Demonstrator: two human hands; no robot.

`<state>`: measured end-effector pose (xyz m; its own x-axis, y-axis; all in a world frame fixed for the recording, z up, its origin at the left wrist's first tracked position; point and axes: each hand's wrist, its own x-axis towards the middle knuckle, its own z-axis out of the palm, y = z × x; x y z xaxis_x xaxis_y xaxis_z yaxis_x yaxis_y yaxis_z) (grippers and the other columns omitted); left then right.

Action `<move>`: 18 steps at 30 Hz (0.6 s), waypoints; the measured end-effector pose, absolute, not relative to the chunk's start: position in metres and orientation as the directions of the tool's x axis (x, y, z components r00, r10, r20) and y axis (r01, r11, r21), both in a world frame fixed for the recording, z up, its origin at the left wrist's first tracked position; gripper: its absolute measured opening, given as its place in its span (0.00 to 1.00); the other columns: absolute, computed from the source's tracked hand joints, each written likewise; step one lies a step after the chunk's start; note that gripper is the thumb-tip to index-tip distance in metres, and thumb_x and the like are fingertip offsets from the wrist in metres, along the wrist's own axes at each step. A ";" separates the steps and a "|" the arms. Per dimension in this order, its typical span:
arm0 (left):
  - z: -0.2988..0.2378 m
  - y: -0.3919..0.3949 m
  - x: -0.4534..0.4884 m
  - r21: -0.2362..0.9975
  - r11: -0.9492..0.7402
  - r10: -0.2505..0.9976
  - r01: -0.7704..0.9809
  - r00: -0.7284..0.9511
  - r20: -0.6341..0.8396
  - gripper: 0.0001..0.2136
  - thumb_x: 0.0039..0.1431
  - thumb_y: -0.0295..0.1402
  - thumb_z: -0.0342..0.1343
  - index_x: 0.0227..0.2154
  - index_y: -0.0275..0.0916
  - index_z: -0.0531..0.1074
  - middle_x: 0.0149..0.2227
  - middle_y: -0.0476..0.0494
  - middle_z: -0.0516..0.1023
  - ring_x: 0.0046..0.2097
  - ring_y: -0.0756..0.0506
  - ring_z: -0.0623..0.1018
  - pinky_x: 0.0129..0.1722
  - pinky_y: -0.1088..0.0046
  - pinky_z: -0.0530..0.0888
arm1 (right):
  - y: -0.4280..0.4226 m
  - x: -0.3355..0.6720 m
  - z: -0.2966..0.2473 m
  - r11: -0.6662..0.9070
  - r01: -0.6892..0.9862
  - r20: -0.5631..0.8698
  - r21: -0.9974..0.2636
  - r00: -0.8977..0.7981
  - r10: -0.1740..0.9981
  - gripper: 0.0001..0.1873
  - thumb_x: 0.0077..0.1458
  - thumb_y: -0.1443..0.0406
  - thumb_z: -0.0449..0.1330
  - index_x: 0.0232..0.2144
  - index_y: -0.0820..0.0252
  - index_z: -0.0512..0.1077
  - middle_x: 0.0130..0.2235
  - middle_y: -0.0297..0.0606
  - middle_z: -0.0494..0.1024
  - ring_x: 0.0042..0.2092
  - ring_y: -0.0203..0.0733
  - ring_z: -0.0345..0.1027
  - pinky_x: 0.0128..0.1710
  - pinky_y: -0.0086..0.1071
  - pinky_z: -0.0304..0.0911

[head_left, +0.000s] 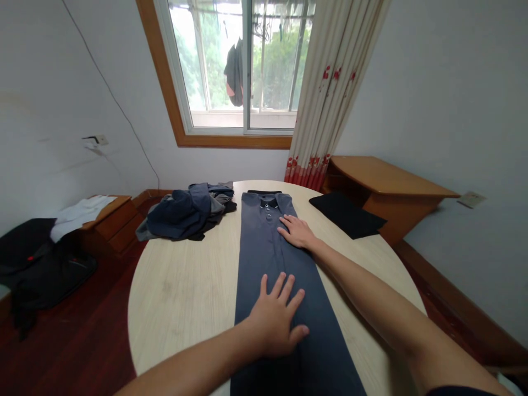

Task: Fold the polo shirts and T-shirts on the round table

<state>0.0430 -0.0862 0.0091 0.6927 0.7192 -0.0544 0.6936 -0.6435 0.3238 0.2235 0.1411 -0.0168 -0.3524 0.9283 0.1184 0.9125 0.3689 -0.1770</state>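
Note:
A dark grey-blue polo shirt [264,245] lies lengthwise on the round table, its sides folded in to a long strip. Its buttoned collar is at the far end, and its near end runs out of the bottom of the view. My left hand [276,319] rests flat on the lower part of the shirt, fingers spread. Farther up, my right hand [297,231] lies on the right side of the shirt below the collar, fingers stretched out. Neither hand holds anything.
A heap of dark clothes [185,212] lies at the table's [185,291] back left. Folded black cloth [346,213] sits at the right edge. Beyond stand a wooden desk [391,176], a curtain [330,82] and a window. A small cabinet [119,225] and black bag [49,269] are left.

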 end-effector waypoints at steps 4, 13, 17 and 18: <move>0.019 -0.092 0.046 0.350 -0.646 0.701 0.679 0.708 -0.080 0.33 0.66 0.53 0.48 0.68 0.39 0.59 0.71 0.27 0.54 0.70 0.25 0.55 0.63 0.32 0.53 | 0.150 0.231 -0.003 0.325 0.930 0.160 -0.172 -0.299 0.941 0.31 0.68 0.50 0.46 0.64 0.61 0.65 0.66 0.51 0.65 0.66 0.57 0.57 0.66 0.51 0.49; 0.011 -0.085 0.043 0.394 -0.642 0.698 0.657 0.714 -0.053 0.31 0.66 0.53 0.49 0.67 0.42 0.59 0.70 0.29 0.56 0.70 0.27 0.56 0.65 0.34 0.51 | 0.236 0.216 -0.012 0.165 0.964 0.018 -0.208 -0.165 0.986 0.35 0.68 0.49 0.44 0.71 0.54 0.50 0.74 0.44 0.44 0.73 0.56 0.36 0.68 0.61 0.34; 0.013 -0.084 0.043 0.444 -0.623 0.684 0.644 0.724 -0.088 0.32 0.67 0.51 0.49 0.68 0.42 0.58 0.71 0.28 0.52 0.71 0.26 0.53 0.65 0.31 0.49 | 0.265 0.211 -0.022 0.138 0.958 0.023 -0.250 -0.137 0.990 0.40 0.65 0.42 0.44 0.72 0.52 0.50 0.74 0.44 0.42 0.73 0.59 0.33 0.67 0.64 0.33; 0.014 -0.083 0.043 0.456 -0.618 0.683 0.640 0.725 -0.091 0.32 0.67 0.51 0.50 0.68 0.42 0.58 0.71 0.28 0.52 0.71 0.26 0.52 0.64 0.30 0.49 | 0.272 0.212 -0.023 0.139 0.955 0.032 -0.261 -0.135 0.990 0.41 0.64 0.41 0.45 0.71 0.52 0.50 0.74 0.44 0.42 0.73 0.59 0.33 0.67 0.65 0.32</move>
<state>0.0428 -0.0829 0.0139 0.7246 0.6831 -0.0913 0.6403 -0.6183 0.4558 0.2118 0.2715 -0.0234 -0.1349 0.9903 0.0323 0.9553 0.1386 -0.2611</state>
